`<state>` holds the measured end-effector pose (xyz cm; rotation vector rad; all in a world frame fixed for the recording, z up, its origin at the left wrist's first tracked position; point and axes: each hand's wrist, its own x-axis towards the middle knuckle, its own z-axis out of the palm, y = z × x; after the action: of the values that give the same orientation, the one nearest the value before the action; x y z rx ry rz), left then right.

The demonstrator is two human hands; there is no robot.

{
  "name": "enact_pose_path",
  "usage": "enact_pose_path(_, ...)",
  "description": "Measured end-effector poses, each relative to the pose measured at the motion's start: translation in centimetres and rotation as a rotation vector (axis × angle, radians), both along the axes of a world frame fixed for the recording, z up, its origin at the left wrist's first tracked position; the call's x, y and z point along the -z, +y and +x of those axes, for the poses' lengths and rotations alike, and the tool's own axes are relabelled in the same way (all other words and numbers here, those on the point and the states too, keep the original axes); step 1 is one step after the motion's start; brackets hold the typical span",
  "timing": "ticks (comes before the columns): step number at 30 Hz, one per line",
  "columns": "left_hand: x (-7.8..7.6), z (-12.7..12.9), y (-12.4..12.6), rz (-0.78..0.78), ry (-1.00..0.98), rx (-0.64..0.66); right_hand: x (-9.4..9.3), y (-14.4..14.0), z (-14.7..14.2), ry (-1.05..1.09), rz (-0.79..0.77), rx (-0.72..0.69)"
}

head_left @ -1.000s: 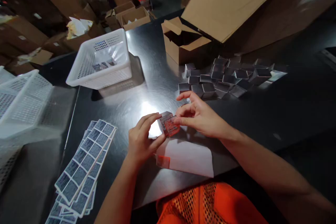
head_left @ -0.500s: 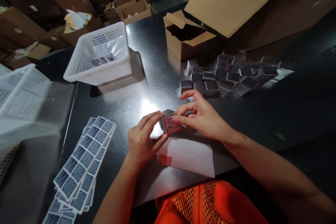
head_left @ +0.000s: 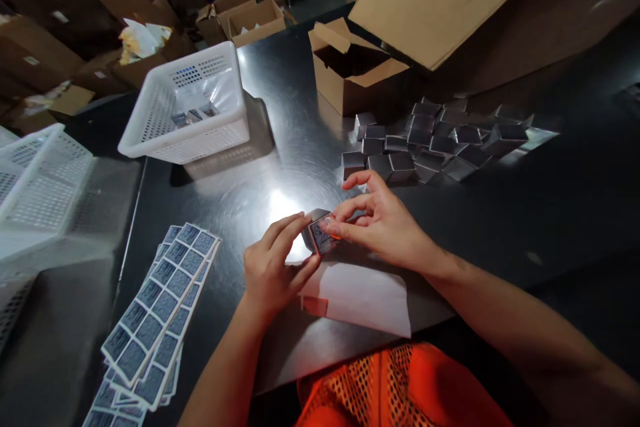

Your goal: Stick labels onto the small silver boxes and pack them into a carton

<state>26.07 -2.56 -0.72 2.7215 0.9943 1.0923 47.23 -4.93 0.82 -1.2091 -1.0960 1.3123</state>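
- Now, over the dark tabletop (head_left: 300, 120), my left hand (head_left: 273, 270) pinches a small silver box (head_left: 316, 235) while my right hand (head_left: 383, 223) closes its fingers (head_left: 340, 228) on the sticker on its face
- Sheets of stickers (head_left: 160, 300) fan out at left; a white backing sheet (head_left: 360, 297) lies just below the box
- Risk, as I judge it: a crooked or creased sticker if the box twists in my pinch

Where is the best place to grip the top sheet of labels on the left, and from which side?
Probably the near corner of the top label sheet, from its right edge: the sheets are fanned, so that edge overhangs bare steel table. The left hand is nearest, though it and the right hand hold a small box.
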Motion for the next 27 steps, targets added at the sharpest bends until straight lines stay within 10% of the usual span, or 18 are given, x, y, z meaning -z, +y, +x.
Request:
enact_pose_path(7,0.9,0.2,-0.1,-0.024,-0.038,-0.211,0.7,0.0,0.1,-0.483,0.255,0.346)
enact_pose_path(12,1.0,-0.2,0.5,-0.04,-0.114,-0.494,1.0,-1.1,-0.8,-0.701,0.737,-0.188)
enact_pose_path(15,0.7,-0.4,0.9,-0.156,-0.179,-0.574,1.5,-1.6,-1.8,-0.919,0.758,-0.404)
enact_pose_path(22,0.1,-0.2,1.7,-0.644,-0.316,-0.652,3.6,-1.7,-2.8,-0.936,0.654,-0.336)
enact_pose_path(27,0.3,0.2,1.7,-0.69,-0.4,-0.641,4.8,-1.8,-2.9,-0.903,0.715,-0.258)
